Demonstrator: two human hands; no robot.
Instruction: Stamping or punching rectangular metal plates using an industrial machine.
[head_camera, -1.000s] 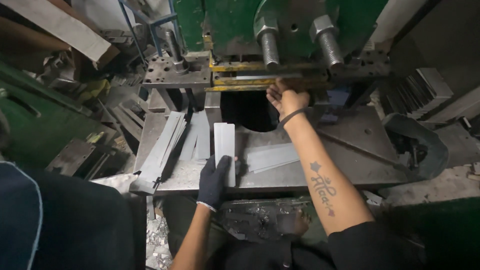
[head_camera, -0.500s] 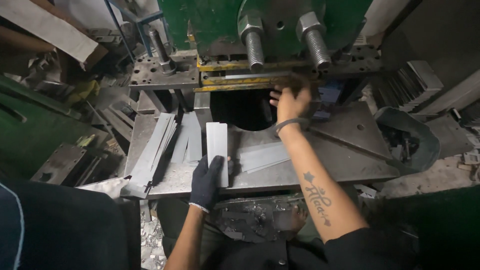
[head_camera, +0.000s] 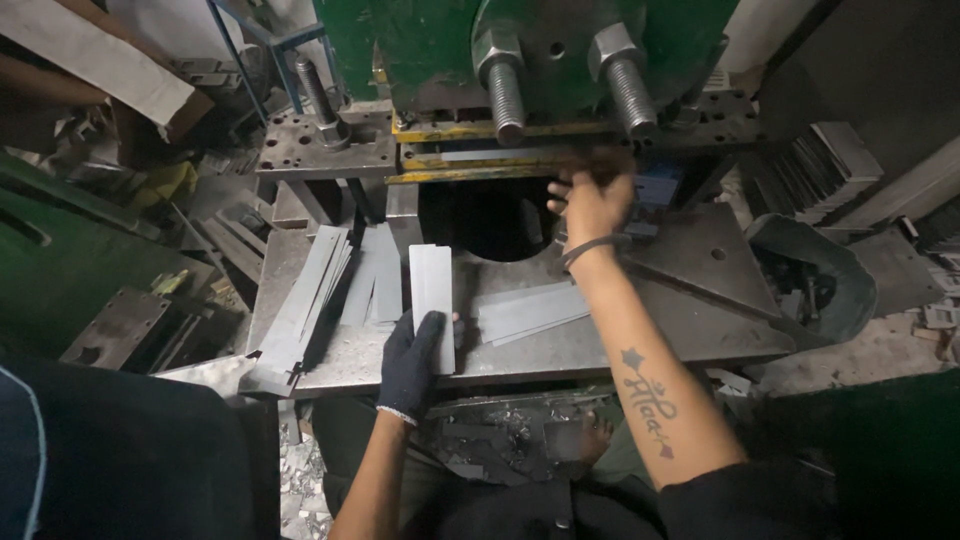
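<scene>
Metal strip (head_camera: 432, 290) under gloved left hand (head_camera: 411, 362)

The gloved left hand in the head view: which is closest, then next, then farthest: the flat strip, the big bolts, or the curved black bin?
From the left hand:
1. Flat strip, under its fingers.
2. Curved black bin, far right.
3. Big bolts, top, on the press.

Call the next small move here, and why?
Probably draw the right hand back out of the press: its fingers sit at the yellow-edged slot, while the gloved left hand holds the next metal strip ready on the table.
</scene>
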